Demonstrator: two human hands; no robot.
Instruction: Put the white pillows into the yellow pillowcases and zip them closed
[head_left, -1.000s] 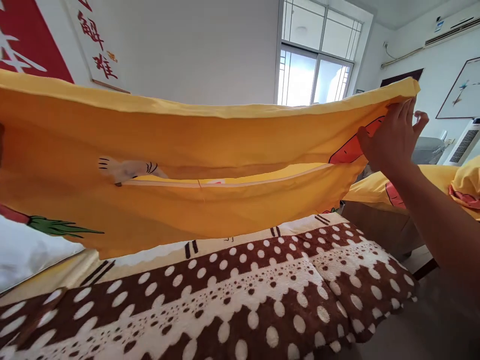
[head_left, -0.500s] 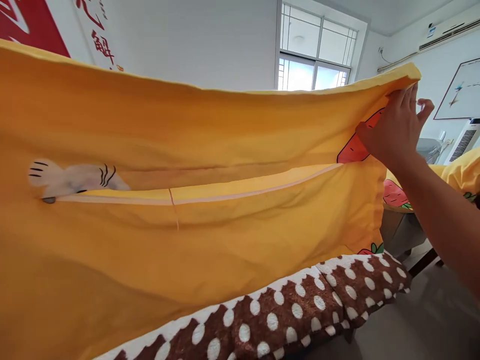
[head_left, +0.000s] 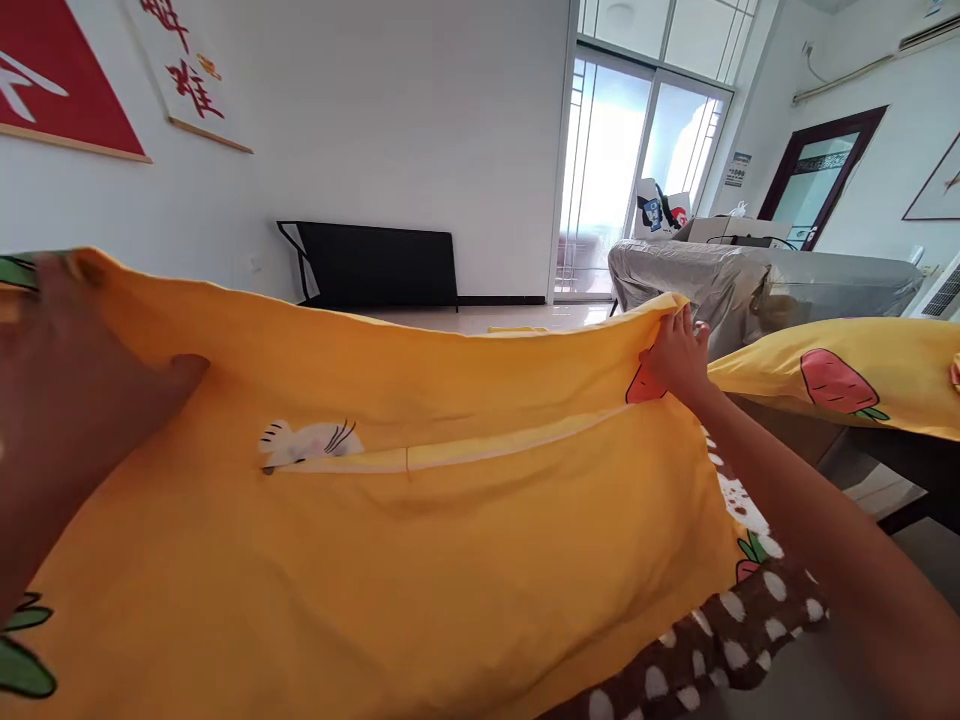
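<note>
A yellow pillowcase (head_left: 420, 560) with carrot and rabbit prints is stretched wide in front of me, a zip seam running across its middle. My right hand (head_left: 675, 352) pinches its far right corner beside a printed carrot. My left hand (head_left: 71, 385), blurred and very close at the left edge, grips the far left corner, thumb on the cloth. The pillowcase hangs low over a brown blanket with white dots (head_left: 720, 640).
A second yellow pillow (head_left: 840, 375) lies on the right. Behind it stands furniture under a grey cover (head_left: 757, 285). A black folded frame (head_left: 375, 265) leans on the white back wall, with a glass balcony door (head_left: 637, 170) beside it. Red posters (head_left: 52, 90) hang at the upper left.
Both hands have come down with the pillowcase, from chest height to low over the blanket. The room behind it now shows, and the left hand has come into view.
</note>
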